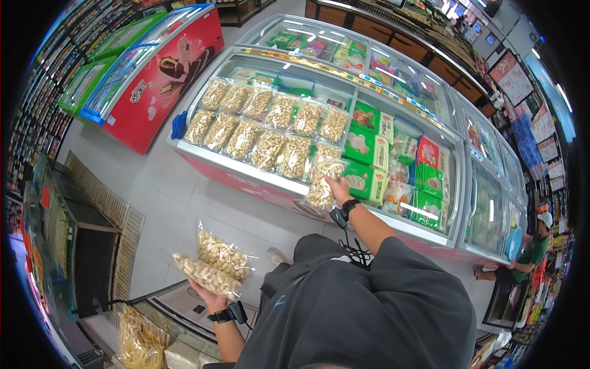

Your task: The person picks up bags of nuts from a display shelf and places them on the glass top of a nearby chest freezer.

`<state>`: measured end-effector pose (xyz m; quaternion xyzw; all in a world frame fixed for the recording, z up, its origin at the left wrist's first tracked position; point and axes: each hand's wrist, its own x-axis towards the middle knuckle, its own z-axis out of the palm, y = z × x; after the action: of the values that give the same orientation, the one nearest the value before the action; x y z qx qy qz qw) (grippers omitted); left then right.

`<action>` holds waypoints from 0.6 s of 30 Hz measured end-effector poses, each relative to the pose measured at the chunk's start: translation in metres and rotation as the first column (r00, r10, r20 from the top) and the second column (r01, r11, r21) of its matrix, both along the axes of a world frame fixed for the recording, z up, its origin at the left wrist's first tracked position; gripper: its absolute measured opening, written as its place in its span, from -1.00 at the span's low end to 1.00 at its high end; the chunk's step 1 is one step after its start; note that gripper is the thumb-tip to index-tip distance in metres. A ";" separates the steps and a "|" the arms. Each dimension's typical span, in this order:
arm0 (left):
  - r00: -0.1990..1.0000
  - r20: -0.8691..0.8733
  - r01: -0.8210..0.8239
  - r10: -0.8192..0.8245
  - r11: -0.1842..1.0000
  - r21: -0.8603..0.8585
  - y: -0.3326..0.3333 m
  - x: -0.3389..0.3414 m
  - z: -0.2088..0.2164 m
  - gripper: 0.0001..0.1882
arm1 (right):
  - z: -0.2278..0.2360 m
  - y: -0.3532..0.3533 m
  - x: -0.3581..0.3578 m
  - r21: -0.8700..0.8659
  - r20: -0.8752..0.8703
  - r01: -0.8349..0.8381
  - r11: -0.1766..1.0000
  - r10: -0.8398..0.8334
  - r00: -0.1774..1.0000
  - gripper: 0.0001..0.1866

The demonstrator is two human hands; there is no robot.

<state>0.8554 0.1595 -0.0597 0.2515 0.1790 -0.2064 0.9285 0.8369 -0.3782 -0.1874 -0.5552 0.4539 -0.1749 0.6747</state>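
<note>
Red-sided freezer (145,93), upper left — packed shelves (38,104) beside it — person in green (536,252), right.

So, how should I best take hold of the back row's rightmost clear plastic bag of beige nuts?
Probably pinch the bag by its right edge, coming from the right: it lies flat, with neighbouring bags at its left and front.

The fisheye view looks down from the wearer's head.
</note>
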 end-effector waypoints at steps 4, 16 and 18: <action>0.994 -0.013 0.107 -0.108 0.993 -0.057 -0.009 0.042 -0.001 -0.11 | -0.003 -0.008 0.044 -0.094 -0.038 0.009 0.996 -0.013 0.999 -0.20; 0.948 -0.018 0.318 -0.317 0.945 0.081 -0.115 0.166 -0.004 -0.11 | -0.009 -0.046 0.126 -0.363 -0.195 -0.053 0.930 -0.021 0.981 -0.23; 0.907 -0.032 0.421 -0.420 0.900 0.113 -0.134 0.189 -0.012 -0.18 | 0.010 -0.043 0.126 -0.339 -0.404 -0.297 0.893 0.147 0.903 -0.24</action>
<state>1.0440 0.0258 -0.0715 0.3375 0.1358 -0.3917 0.8451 0.9627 -0.4213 -0.1771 -0.7507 0.4597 -0.0756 0.4683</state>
